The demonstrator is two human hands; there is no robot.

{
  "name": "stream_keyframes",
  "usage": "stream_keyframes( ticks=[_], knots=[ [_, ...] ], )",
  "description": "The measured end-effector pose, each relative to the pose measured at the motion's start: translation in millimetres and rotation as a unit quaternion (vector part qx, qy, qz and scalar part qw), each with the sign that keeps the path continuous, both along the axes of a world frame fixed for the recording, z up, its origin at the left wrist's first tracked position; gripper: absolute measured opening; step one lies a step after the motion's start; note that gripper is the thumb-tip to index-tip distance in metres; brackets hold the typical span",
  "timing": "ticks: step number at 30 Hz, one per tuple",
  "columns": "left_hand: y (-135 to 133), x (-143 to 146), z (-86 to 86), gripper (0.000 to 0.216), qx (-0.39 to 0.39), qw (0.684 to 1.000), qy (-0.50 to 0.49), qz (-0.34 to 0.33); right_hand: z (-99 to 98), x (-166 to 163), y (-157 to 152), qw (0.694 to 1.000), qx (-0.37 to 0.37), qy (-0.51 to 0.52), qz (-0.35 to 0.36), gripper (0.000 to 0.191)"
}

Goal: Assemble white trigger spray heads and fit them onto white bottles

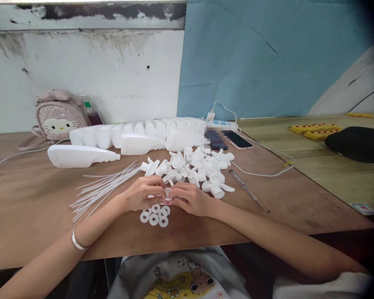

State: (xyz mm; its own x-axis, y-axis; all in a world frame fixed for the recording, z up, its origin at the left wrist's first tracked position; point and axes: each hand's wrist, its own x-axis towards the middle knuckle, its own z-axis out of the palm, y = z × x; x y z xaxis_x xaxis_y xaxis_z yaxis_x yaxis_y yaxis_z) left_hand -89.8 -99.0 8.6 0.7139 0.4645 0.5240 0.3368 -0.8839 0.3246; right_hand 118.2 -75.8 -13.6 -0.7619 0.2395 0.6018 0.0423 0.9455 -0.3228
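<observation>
My left hand (146, 193) and my right hand (191, 199) meet near the front of the table, fingers pinched from both sides on a white trigger spray head (167, 194). Its round, open collar faces up towards me; the rest of it is hidden by my fingers. Just below my hands lie several flat white ring gaskets (153, 219), some overlapping. Behind my fingers spreads a loose pile of white trigger spray heads (190, 166). To the left of my left hand, thin white dip tubes (104, 189) lie in a fanned bundle.
White plastic bottles (143, 143) lie in rows at the back, one bottle (82, 156) further forward. A screwdriver (246, 189) rests right of the pile. Beyond it are a phone (239, 140), a cable (268, 175) and a power strip (221, 124). A pink bag (60, 116) stands back left.
</observation>
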Motion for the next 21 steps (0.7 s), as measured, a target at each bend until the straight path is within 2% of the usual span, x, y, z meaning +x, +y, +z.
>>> stream_keyframes(
  ticks=[4,8,13,18,21],
  knots=[
    [-0.5,-0.1,-1.3,0.012,0.021,1.0,0.009,0.018,-5.0,0.8,-0.2,1.0,0.003,0.018,-0.022,0.006],
    [-1.3,-0.1,-2.7,0.015,0.017,0.999,0.033,0.037,-9.4,2.1,-0.4,0.998,-0.024,0.016,-0.048,0.017],
    [-2.3,0.4,-1.0,0.017,-0.043,0.998,0.031,0.029,-7.4,2.0,-1.9,0.998,-0.026,0.01,-0.047,0.016],
    [-2.8,-0.3,2.9,0.013,-0.166,0.985,0.026,0.025,-6.9,0.1,-2.4,0.998,-0.021,0.014,-0.052,0.02],
    [-3.0,-0.7,2.3,0.014,-0.205,0.978,0.012,0.027,-6.5,0.1,-2.9,0.998,-0.024,0.012,-0.059,0.02]
  ],
)
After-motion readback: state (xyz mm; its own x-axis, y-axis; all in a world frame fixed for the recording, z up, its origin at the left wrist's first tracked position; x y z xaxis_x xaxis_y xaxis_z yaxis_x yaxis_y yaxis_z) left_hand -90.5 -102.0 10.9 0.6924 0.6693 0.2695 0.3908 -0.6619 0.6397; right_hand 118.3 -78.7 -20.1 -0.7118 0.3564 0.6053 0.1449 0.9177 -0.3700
